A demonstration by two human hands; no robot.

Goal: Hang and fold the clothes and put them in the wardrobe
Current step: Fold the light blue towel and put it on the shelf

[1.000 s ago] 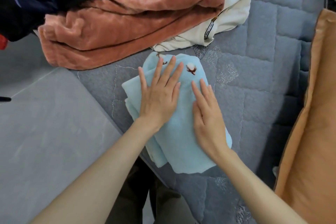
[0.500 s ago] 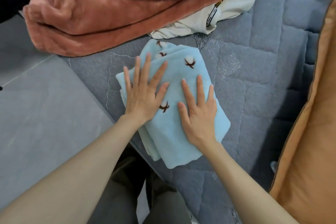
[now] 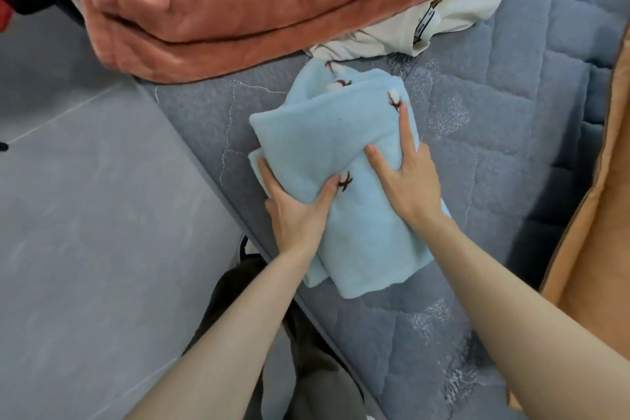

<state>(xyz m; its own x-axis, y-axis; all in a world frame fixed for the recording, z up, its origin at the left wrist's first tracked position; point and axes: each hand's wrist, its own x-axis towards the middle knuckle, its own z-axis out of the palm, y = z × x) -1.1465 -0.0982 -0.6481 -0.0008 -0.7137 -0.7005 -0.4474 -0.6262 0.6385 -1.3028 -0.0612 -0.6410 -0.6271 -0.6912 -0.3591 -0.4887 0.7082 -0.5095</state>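
The folded light-blue fleece lies on the grey quilted bed straight ahead of me, its long axis running away toward the pink blanket, and my hands flank its near half, neither nearer. My left hand grips the left edge, fingers tucked under, thumb on top; my right hand clasps the right side, thumb and forefinger on top, other fingers hidden past the edge.
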